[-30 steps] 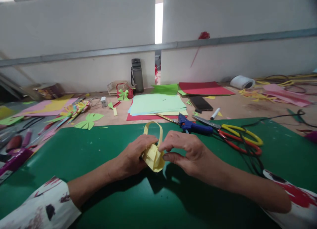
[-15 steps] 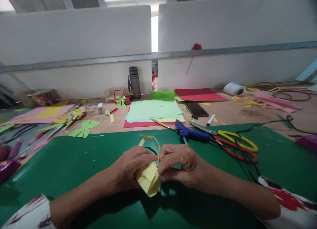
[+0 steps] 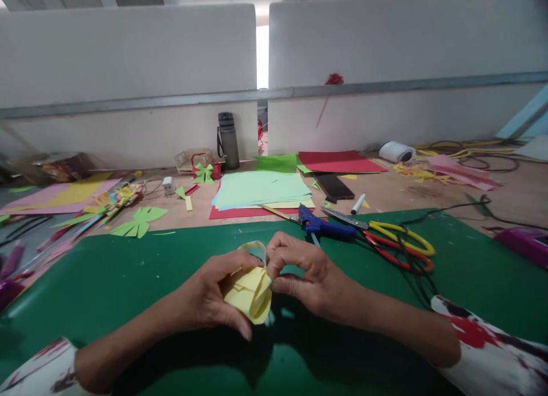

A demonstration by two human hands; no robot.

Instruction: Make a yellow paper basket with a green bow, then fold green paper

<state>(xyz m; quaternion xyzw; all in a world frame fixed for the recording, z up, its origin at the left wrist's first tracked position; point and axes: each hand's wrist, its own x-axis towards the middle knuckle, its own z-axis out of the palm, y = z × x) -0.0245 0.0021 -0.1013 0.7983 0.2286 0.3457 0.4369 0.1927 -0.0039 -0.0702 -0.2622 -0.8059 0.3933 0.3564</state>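
A small yellow paper basket (image 3: 248,290) with a looped strip handle is held in the air over the green mat (image 3: 180,265). My left hand (image 3: 222,293) is wrapped around its left side, thumb below and fingers above. At the right side, my right hand (image 3: 299,267) pinches the spot where the handle meets the body; its fingertips partly cover that joint. A blue glue gun (image 3: 327,227) lies just beyond my right hand, beside large scissors (image 3: 385,236) with red and yellow handles.
Stacked coloured paper (image 3: 261,188) lies behind the mat, near a dark phone (image 3: 334,186) and a white marker (image 3: 358,203). A grey bottle (image 3: 228,140) and a small red basket (image 3: 205,169) with a green bow stand farther back. Cables run along the right.
The paper basket has tilted and risen slightly, moving a little left. My right hand has shifted up along its side, and my left thumb now shows under it.
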